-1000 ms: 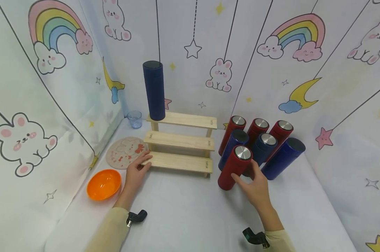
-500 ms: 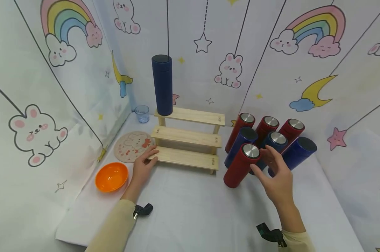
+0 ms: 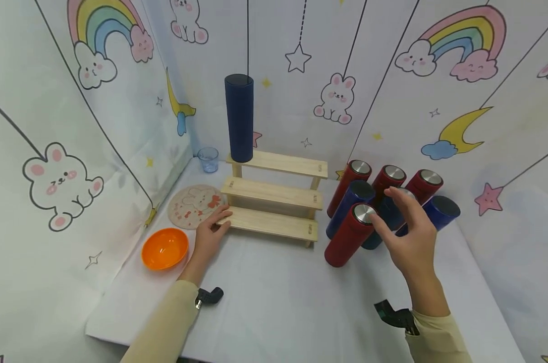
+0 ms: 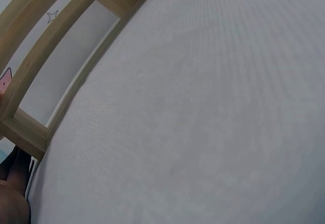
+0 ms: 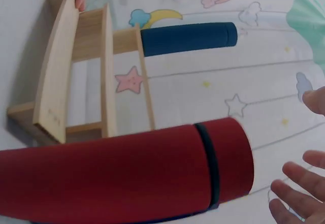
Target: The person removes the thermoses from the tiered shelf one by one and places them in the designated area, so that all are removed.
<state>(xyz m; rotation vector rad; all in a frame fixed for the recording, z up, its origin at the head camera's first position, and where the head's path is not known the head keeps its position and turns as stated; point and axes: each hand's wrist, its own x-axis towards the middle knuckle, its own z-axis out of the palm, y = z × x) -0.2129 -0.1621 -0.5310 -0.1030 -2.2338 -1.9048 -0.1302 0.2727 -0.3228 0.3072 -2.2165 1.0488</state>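
My left hand (image 3: 207,244) holds the left end of the bottom step of a three-tier wooden rack (image 3: 274,223), fingers on top and thumb at the front edge. My right hand (image 3: 415,242) is raised with fingers spread, next to the front red thermos (image 3: 348,239). In the right wrist view that thermos (image 5: 106,176) stands apart from the fingertips (image 5: 284,187). Behind the hand, partly hidden, is a blue thermos with a silver lid (image 3: 387,214). Another dark blue thermos (image 3: 240,118) stands upright on the left end of the top step.
Several red and blue thermoses crowd the right side, including a dark-lidded blue one (image 3: 353,206) and a back red one (image 3: 350,186). At left are an orange bowl (image 3: 165,248), a round bunny mat (image 3: 194,205) and a clear blue glass (image 3: 208,159).
My right hand has come off the front red thermos and moved up and to the right, fingers spreading. My left hand stays on the rack. The head view has shifted slightly.
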